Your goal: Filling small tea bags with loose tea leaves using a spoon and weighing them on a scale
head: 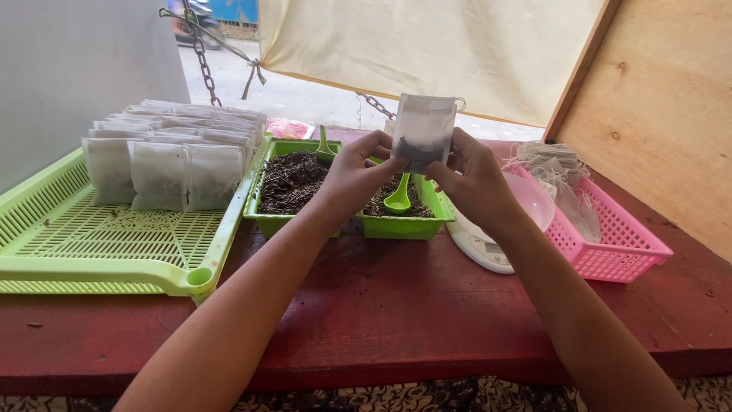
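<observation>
Pouch [423,131] pinched upright by my left hand [357,177] and right hand [473,179] over far green tub [404,225]; partly filled, I judge closing top next.

The scale [482,246] is largely hidden behind the right hand [474,181] and its forearm, and its display is too small to be read. The green tray [91,252] is cut off by the left edge, and the far street is blurred.
</observation>
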